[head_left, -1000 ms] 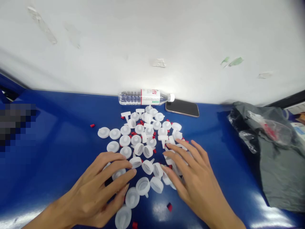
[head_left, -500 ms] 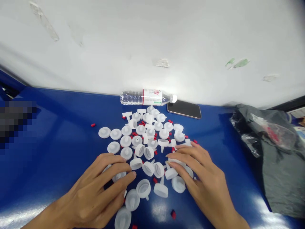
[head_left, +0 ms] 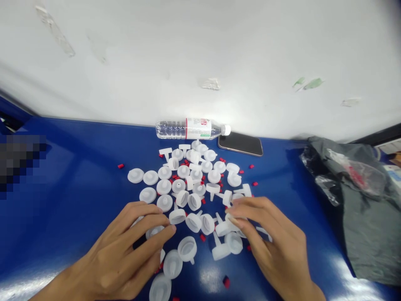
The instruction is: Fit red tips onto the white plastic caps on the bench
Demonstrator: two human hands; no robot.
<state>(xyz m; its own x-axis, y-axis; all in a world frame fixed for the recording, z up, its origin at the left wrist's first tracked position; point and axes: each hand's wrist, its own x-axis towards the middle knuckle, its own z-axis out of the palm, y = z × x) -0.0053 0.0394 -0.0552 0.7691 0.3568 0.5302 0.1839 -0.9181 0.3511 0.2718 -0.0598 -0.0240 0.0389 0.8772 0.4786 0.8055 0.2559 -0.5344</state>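
Note:
Many white plastic nozzle caps (head_left: 187, 249), round with a thin spout, lie spread over the blue table, some spout up and others tipped on their sides. My left hand (head_left: 131, 246) rests palm down at the near left of the spread, fingers apart, partly covering a few caps (head_left: 154, 232). My right hand (head_left: 275, 238) is over the right side, its fingers bent and apart, with the thumb by a white cap (head_left: 223, 228). Whatever lies under its palm is partly hidden. Small red tips (head_left: 226, 282) are scattered among the caps.
A clear water bottle (head_left: 199, 128) lies along the white wall (head_left: 150, 62), next to a dark phone (head_left: 240, 144). Grey and clear plastic bags (head_left: 369, 234) cover the right end of the table. A dark pixelated object (head_left: 19, 161) is at the left.
My right hand has shifted slightly right and down. Caps beneath and beside it have been moved about, and more red tips show at the right. My left hand stays nearly still.

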